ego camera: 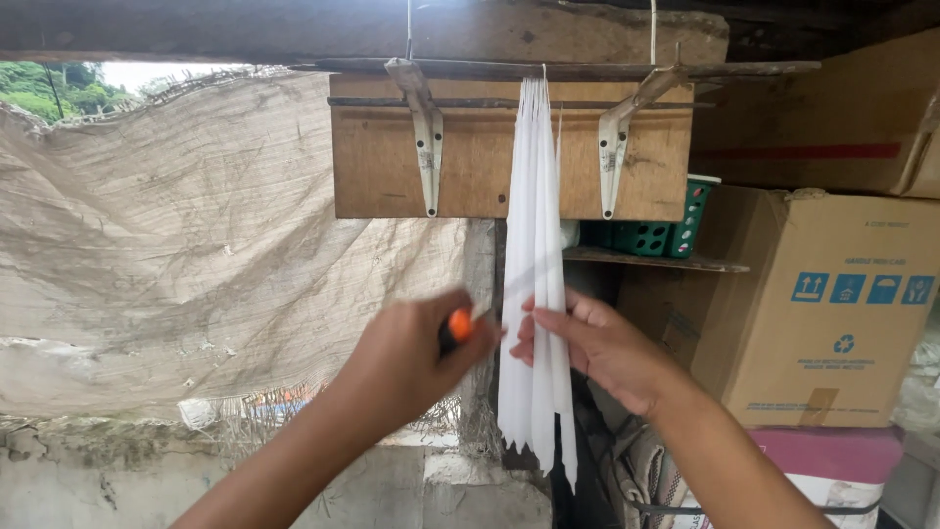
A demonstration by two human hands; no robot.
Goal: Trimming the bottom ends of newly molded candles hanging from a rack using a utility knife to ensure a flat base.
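1. We see a bunch of long white candles (534,264) hanging by their wicks from a thin rod (490,102) in front of a wooden board (490,162). The candles hang straight down and end in thin points below our hands.

2. Our left hand (411,358) is closed in a fist around a tool with an orange handle (460,324). Only the end of the handle shows between the fingers. A thin blade seems to go from it up and to the right, across the candles, but it is blurred and we cannot tell its shape.

3. Our right hand (597,348) is half open. The fingers are stretched to the left and touch the right side of the bunch, about at the lower middle of its length. We cannot tell if the fingers grip the candles or only steady them.

4. So the candles are between the two hands: the left fist is just beside them on the left, the right fingers are on them from the right.

5. Two pale metal brackets (427,147) sit on the board, one on each side of the bunch.

6. On the left hangs a worn, torn cloth (176,255). On the right stands a brown cardboard box (832,304), and behind the board a green crate (651,235) lies on a shelf.
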